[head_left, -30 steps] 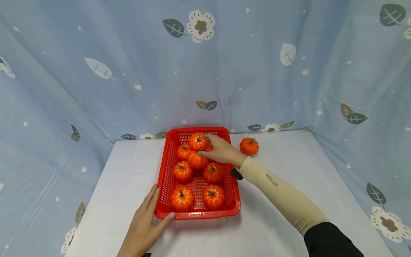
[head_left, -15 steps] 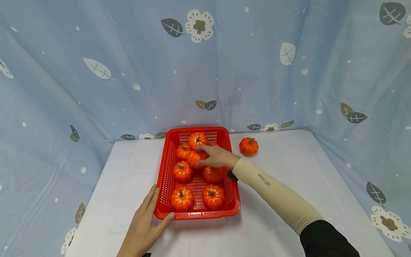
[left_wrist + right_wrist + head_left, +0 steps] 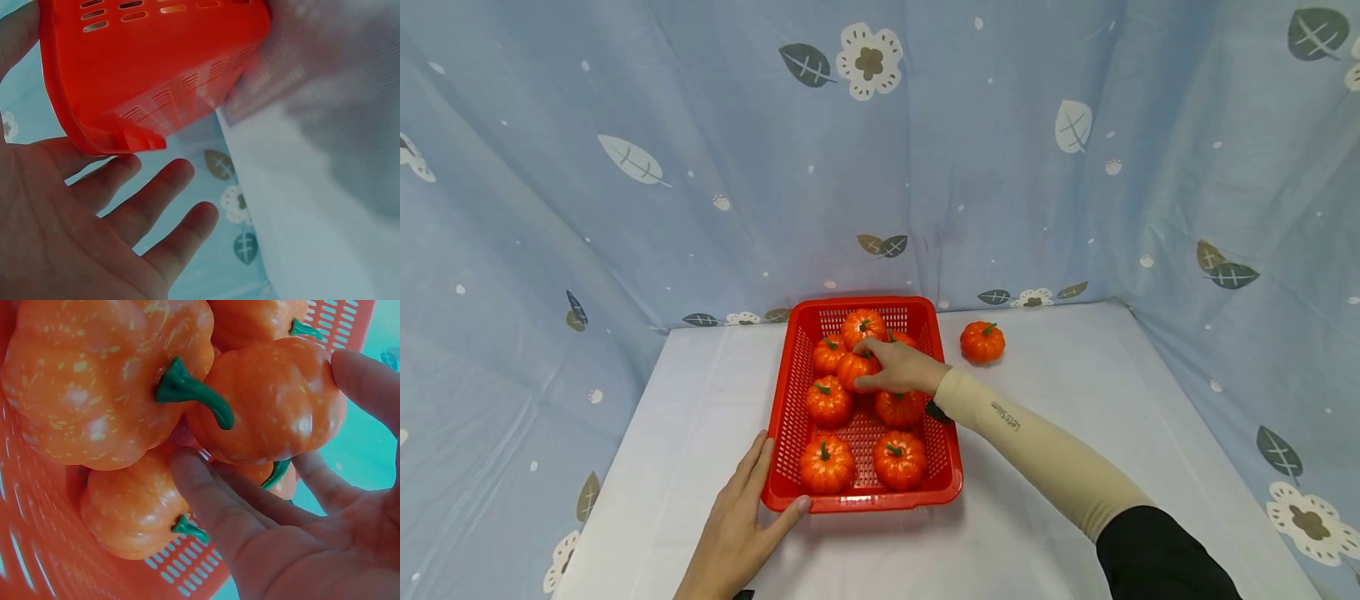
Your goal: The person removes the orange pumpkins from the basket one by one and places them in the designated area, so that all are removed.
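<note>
A red plastic basket (image 3: 790, 375) holds several small orange toy pumpkins with green stems. My right hand (image 3: 906, 367) reaches into it from the right and grips the pumpkin (image 3: 853, 372) near the middle of the pile. In the right wrist view, the thumb touches one side of this pumpkin (image 3: 281, 400), with fingers (image 3: 212, 494) around its other side. At the basket's near left corner, my left hand (image 3: 737, 517) rests with fingers extended. The left wrist view has the thumb and index finger on either side of the basket corner (image 3: 94, 112), the other fingers spread.
One pumpkin (image 3: 982, 342) lies on the white table (image 3: 1060, 400), right of the basket's far end. Two more pumpkins, a left one (image 3: 826, 464) and a right one (image 3: 899, 460), sit at the basket's near end. A patterned blue curtain (image 3: 737, 167) hangs behind.
My right hand has moved slightly toward me and left, from the back pumpkins onto the middle one. The back right pumpkin shows more. My left hand has stayed at the basket corner.
</note>
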Demonstrator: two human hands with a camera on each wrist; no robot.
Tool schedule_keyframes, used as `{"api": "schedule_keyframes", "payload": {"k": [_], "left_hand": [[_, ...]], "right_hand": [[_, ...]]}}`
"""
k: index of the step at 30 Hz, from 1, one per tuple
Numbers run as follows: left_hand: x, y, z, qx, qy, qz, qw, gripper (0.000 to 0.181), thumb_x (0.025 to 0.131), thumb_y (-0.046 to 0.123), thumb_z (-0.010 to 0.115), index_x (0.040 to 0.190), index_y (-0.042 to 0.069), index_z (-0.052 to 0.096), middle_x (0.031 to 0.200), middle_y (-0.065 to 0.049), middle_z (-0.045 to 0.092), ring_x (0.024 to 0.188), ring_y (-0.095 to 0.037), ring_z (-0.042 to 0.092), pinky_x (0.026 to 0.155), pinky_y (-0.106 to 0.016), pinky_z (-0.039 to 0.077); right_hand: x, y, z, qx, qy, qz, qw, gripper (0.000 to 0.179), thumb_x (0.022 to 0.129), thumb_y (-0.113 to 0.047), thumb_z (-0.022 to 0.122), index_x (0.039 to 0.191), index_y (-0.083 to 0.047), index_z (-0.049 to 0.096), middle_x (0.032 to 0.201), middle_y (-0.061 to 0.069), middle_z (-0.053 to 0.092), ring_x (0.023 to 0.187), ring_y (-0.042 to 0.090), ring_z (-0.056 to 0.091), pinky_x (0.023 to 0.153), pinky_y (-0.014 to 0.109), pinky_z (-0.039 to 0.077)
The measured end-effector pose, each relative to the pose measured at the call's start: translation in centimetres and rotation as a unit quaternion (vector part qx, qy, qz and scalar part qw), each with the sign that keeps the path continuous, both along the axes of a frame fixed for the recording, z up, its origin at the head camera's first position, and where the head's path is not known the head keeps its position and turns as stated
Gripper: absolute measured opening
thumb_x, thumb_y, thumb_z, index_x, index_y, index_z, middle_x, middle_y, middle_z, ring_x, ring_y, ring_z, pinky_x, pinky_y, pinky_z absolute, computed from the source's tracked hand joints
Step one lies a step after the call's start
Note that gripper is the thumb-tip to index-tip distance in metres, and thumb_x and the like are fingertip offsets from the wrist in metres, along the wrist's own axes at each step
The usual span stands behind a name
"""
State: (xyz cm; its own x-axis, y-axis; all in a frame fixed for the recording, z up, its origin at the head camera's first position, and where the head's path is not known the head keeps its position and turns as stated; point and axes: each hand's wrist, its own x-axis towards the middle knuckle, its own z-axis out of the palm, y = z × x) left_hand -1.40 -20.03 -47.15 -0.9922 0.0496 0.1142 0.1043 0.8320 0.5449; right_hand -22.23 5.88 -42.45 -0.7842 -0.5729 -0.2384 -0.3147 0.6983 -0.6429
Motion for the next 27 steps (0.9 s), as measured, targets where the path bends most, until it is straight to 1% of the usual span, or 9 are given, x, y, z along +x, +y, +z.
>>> {"api": "schedule_keyframes", "payload": {"k": [7,14,22,27], "left_hand": [[0.03,-0.03,-0.10,0.000,-0.001,0.002,1.0000,0.099,0.086,0.060,0.074,0.161,0.012,0.029,0.165,-0.008,0.027,0.140,-0.039,0.040,0.105,-0.065,0.039],[-0.07,-0.02,-0.16,0.000,-0.004,0.003,1.0000,0.099,0.087,0.061,0.072,0.162,0.015,0.028,0.165,-0.008,0.026,0.140,-0.039,0.041,0.105,-0.065,0.040],[-0.08,-0.08,-0.18,0.006,-0.002,0.000,1.0000,0.099,0.087,0.060,0.073,0.162,0.014,0.027,0.165,-0.009,0.027,0.141,-0.039,0.040,0.106,-0.065,0.039],[-0.10,0.00,-0.20,0.003,-0.006,0.001,1.0000,0.099,0.087,0.061,0.072,0.162,0.015,0.026,0.165,-0.009,0.026,0.141,-0.039,0.039,0.106,-0.065,0.039]], "right_hand": [[0.08,-0.21,0.09,-0.002,0.003,0.000,1.0000,0.052,0.095,-0.038,0.073,0.137,-0.019,0.051,0.127,0.005,0.063,0.101,0.018,0.060,0.093,0.035,0.050],[0.10,-0.13,0.24,-0.011,0.000,-0.004,0.9999,0.050,0.094,-0.037,0.075,0.135,-0.019,0.052,0.125,0.004,0.063,0.101,0.018,0.060,0.093,0.034,0.051],[0.26,0.05,0.64,-0.005,-0.007,-0.005,1.0000,0.051,0.093,-0.039,0.075,0.135,-0.020,0.053,0.131,0.004,0.061,0.107,0.019,0.057,0.098,0.036,0.049],[0.34,0.29,0.80,-0.007,-0.009,-0.001,0.9999,0.051,0.093,-0.040,0.075,0.134,-0.021,0.053,0.126,0.003,0.061,0.106,0.019,0.057,0.096,0.036,0.049]]}}
